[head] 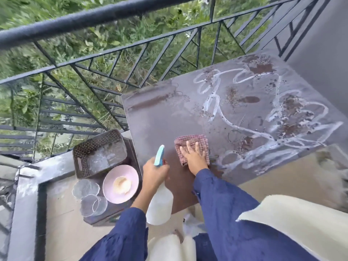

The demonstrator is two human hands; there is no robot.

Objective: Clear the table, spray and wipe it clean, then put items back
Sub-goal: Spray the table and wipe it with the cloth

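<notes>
A dark brown table [162, 117] stands by a balcony railing, streaked with white foam trails and brown dirt patches on its right half. My right hand [194, 156] presses flat, fingers spread, on a folded pink checked cloth [188, 141] near the table's front edge. My left hand [155, 171] grips the neck of a white spray bottle [160, 206] with a light blue nozzle, held over the table's front left corner.
On a low dark surface left of the table sit a perforated brown basket [82, 149], a pink plate [111, 187] holding something pale, and clear glass dishes [85, 189]. A black metal railing [79, 19] runs behind. A cream cloth [293, 221] lies at lower right.
</notes>
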